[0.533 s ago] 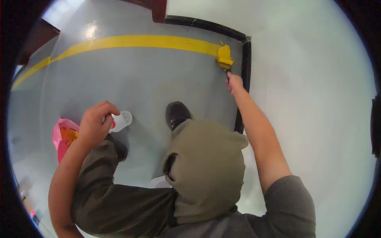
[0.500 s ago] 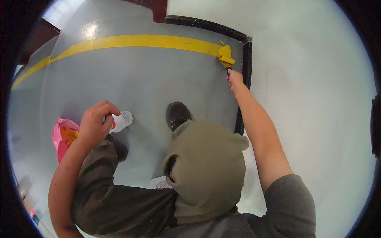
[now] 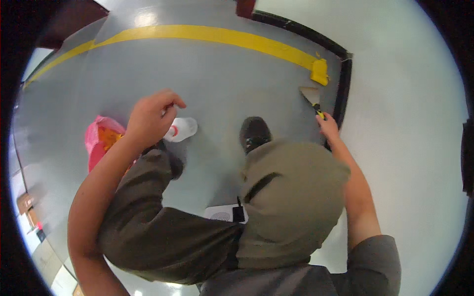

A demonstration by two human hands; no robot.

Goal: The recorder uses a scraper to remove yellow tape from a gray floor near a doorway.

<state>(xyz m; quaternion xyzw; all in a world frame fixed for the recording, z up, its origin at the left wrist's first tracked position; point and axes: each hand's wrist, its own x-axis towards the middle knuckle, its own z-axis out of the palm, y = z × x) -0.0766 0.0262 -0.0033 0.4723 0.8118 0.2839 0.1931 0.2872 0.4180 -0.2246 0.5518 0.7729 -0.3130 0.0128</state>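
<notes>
Right hand (image 3: 328, 127), clamped on the metal-bladed scraper (image 3: 311, 97), has drawn back from the crumpled yellow floor tape (image 3: 319, 72) — peeling paused; left hand (image 3: 149, 117) loosely curled, empty.

Industrial or workshop premises. A grey coated floor (image 3: 207, 74) fills the upper centre of the frame, crossed by a yellow marking line (image 3: 212, 35) that ends at upper right in a lifted scrap of yellow tape (image 3: 319, 72). A black skirting strip (image 3: 342, 89) borders a plain white wall (image 3: 410, 123) at right.
</notes>
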